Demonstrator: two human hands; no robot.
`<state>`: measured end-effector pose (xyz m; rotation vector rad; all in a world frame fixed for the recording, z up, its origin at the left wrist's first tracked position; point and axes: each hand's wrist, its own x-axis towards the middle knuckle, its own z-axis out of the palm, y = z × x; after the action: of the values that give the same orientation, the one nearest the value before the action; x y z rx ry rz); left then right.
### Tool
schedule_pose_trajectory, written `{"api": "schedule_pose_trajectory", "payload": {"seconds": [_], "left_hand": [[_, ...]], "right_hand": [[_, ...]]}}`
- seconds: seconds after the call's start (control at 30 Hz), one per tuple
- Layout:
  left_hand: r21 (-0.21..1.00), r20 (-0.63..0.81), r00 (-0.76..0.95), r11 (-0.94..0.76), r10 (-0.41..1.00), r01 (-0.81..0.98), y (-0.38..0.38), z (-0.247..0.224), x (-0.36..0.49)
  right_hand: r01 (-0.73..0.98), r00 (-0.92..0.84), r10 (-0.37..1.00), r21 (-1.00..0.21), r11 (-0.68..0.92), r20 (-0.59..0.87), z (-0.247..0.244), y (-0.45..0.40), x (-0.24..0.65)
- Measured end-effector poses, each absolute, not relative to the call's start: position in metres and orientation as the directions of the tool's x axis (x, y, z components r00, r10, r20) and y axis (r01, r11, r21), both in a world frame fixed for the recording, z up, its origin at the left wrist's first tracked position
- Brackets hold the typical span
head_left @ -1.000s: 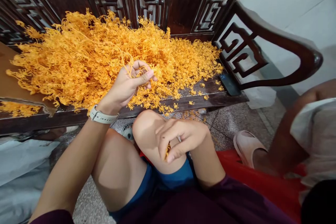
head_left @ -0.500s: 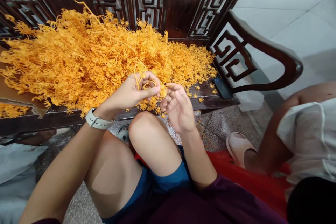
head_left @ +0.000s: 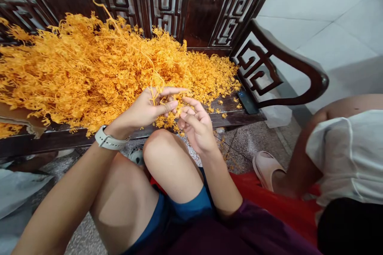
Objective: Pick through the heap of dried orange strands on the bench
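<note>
A big heap of orange, thin-branched plastic-looking pieces (head_left: 98, 67) covers the dark wooden bench (head_left: 236, 116). In front of the heap, my left hand (head_left: 155, 105) holds an orange strand (head_left: 154, 87) that loops up over its fingers, the thumb bent in and the index finger stretched to the right. My right hand (head_left: 197, 127) is just to the right, palm up, thumb and fingers closed together at a small orange cluster (head_left: 181, 101) between the two hands. Whether its fingertips grip the cluster is too small to tell for certain.
A dark phone (head_left: 247, 101) lies at the bench's right end, beside the carved armrest (head_left: 317, 83). To the right are another person's leg and slipper (head_left: 267, 169). A torn cardboard edge (head_left: 36, 121) shows at the left, and my knees are below my hands.
My left index finger has stretched out to the right. My right thumb has come in towards its fingers. The whole view has shifted slightly, with the bench and armrest appearing further left.
</note>
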<state>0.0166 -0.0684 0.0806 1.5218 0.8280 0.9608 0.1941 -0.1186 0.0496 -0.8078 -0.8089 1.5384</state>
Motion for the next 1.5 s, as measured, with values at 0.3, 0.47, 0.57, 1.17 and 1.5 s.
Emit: {"api": "schedule_pose_trajectory", "payload": {"seconds": [0.3, 0.47, 0.57, 1.17, 1.5], "left_hand": [[0.984, 0.114, 0.439, -0.039, 0.891, -0.176, -0.069, 0.076, 0.024], [0.935, 0.009, 0.544, 0.187, 0.839, -0.303, -0.078, 0.080, 0.035], [0.905, -0.029, 0.581, 0.268, 0.813, -0.331, -0.081, 0.081, 0.037], [0.922, -0.007, 0.418, 0.168, 0.908, -0.350, -0.067, 0.078, 0.027], [0.952, -0.024, 0.338, 0.125, 0.941, -0.278, -0.062, 0.078, 0.018]], "right_hand": [[-0.618, -0.302, 0.948, -0.737, -0.274, -0.100, 0.056, -0.121, 0.197], [-0.686, -0.355, 0.934, -0.667, -0.291, -0.043, 0.060, -0.122, 0.197], [-0.696, -0.377, 0.926, -0.651, -0.304, -0.029, 0.060, -0.123, 0.198], [-0.468, -0.883, 0.067, -0.882, -0.053, 0.464, 0.060, -0.119, 0.224], [-0.803, -0.309, 0.948, -0.513, -0.303, -0.076, 0.024, -0.101, 0.219]]}}
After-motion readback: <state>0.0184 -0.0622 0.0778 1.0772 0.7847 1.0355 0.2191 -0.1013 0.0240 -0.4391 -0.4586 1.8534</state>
